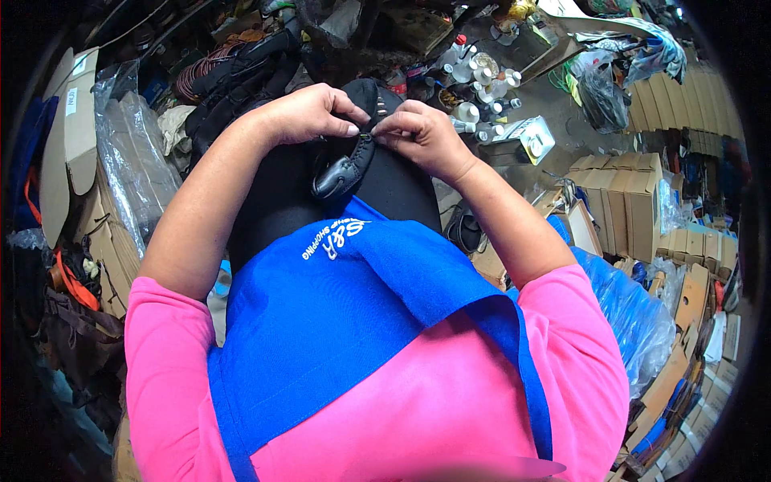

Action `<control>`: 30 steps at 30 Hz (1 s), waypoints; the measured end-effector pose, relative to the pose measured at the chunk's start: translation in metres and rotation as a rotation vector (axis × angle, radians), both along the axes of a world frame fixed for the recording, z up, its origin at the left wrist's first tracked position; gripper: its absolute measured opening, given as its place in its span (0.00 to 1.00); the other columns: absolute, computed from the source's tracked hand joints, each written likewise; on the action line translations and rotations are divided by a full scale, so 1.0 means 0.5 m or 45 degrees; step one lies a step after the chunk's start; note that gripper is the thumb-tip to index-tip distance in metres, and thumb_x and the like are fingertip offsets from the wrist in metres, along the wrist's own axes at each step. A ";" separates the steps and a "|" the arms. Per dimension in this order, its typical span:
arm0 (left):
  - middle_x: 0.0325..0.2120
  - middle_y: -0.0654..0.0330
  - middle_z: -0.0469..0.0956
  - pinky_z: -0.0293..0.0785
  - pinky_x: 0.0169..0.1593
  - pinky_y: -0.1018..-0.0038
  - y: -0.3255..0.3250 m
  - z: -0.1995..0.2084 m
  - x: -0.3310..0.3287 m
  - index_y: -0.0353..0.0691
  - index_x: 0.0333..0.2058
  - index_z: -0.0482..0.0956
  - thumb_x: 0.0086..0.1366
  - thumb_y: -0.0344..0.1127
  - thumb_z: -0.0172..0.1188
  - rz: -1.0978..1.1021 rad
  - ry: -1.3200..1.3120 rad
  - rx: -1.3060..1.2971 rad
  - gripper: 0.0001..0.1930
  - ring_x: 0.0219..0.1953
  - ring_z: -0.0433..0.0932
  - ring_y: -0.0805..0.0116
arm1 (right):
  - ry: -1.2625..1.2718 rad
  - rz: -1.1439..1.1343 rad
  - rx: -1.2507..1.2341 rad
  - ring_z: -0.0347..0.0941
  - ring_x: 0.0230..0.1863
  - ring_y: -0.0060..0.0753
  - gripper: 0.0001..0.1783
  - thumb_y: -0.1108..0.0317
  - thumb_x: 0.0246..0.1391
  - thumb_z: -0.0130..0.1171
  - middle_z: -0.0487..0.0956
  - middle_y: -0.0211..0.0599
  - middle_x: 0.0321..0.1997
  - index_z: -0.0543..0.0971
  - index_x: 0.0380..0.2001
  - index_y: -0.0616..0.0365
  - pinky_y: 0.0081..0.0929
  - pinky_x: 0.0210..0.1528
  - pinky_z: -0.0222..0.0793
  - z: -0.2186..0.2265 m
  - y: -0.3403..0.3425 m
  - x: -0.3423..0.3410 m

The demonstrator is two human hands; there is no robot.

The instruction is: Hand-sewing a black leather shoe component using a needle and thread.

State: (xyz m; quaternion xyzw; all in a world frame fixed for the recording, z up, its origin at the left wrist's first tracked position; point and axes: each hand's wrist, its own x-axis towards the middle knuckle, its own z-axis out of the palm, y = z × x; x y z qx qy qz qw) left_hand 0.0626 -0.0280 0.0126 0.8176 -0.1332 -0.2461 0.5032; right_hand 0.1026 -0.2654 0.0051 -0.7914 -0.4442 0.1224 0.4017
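Observation:
Across my lap lies a black leather shoe (340, 177), its rounded, shiny toe pointing toward me. My left hand (320, 115) is closed on the shoe's upper edge, with thumb and forefinger near its middle. From the other side my right hand (422, 138) comes in with its fingertips pinched together close to the same edge. Whatever lies in that pinch is too small to make out. A small yellowish spot shows on the shoe between the two hands. Beneath the shoe are my dark-clad legs, and a blue apron (337, 321) covers my front.
Several white bottles (482, 76) and a white can (530, 140) stand on the floor at far right. Stacked cardboard boxes (618, 201) and blue plastic-wrapped goods (626, 313) line the right. Plastic-wrapped cartons (136, 153) stand left; black bags (249, 80) lie behind my left hand.

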 end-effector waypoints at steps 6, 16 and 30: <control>0.43 0.55 0.80 0.68 0.55 0.73 -0.001 0.010 -0.006 0.37 0.50 0.77 0.58 0.32 0.60 -0.081 0.079 0.031 0.19 0.48 0.77 0.66 | -0.308 0.025 -0.132 0.76 0.33 0.43 0.07 0.69 0.46 0.61 0.75 0.38 0.31 0.81 0.32 0.48 0.35 0.34 0.73 0.026 0.004 -0.026; 0.33 0.57 0.74 0.71 0.47 0.70 -0.016 0.019 -0.002 0.37 0.41 0.78 0.51 0.24 0.62 -0.059 -0.308 0.374 0.16 0.40 0.75 0.62 | -0.764 0.285 -0.888 0.76 0.41 0.45 0.09 0.68 0.49 0.53 0.77 0.48 0.36 0.80 0.30 0.58 0.38 0.43 0.72 0.111 0.085 -0.039; 0.40 0.56 0.72 0.72 0.47 0.65 -0.047 0.014 -0.077 0.39 0.41 0.75 0.43 0.28 0.71 0.637 -0.775 0.432 0.23 0.41 0.75 0.54 | 0.718 -0.067 -0.435 0.77 0.26 0.28 0.11 0.62 0.55 0.60 0.79 0.33 0.27 0.77 0.35 0.57 0.25 0.28 0.70 0.058 0.043 0.025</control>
